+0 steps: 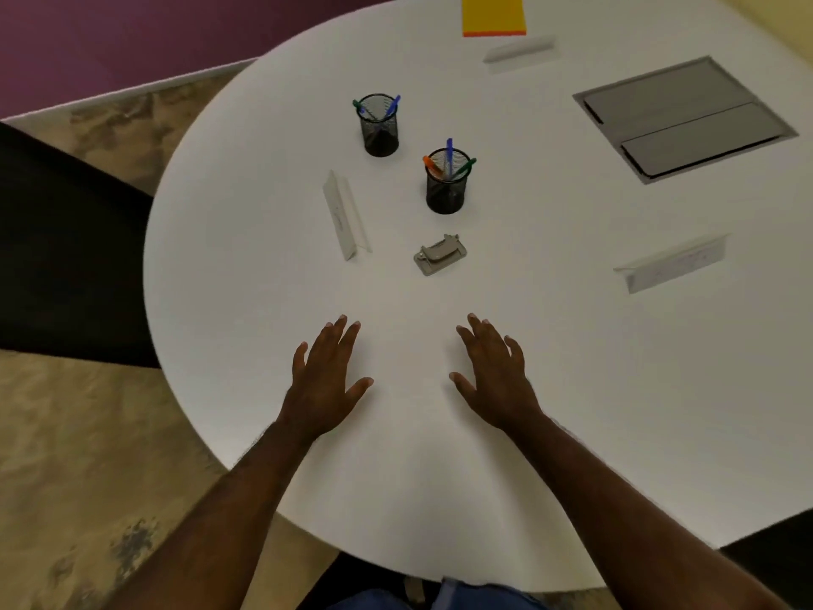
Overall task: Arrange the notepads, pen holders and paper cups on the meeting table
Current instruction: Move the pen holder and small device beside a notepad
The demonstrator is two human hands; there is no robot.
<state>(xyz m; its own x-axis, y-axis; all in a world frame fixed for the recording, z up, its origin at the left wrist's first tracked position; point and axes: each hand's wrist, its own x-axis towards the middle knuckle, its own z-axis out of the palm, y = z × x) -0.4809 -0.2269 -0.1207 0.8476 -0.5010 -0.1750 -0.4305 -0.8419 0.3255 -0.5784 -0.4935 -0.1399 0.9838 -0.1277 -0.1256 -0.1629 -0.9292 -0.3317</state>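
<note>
White round tabletop [550, 367], patterned beige floor and a purple wall beyond. Two black mesh pen holders standing upright near the middle: near pen holder [445, 187] with orange, blue and green pens, far pen holder [381, 129] with green and blue ones, close to each other but not touching. Yellow notepad [493, 13] lying flat at the far edge, well apart from both. No paper cups in sight.

Left hand [323, 380] and right hand [495, 380] flat and spread over the bare near side, apart, holding nothing.

Probably best to reach first for the near pen holder: grip low around the mesh wall, not the rim, lift straight up to keep the pens from tipping out. Worth steering clear of the small grey clip [440, 255] just in front, and of the folded name card [345, 215] to its left. Grey floor-box style hatch [684, 118] set into the surface on the right; better not to set anything on its lids.
</note>
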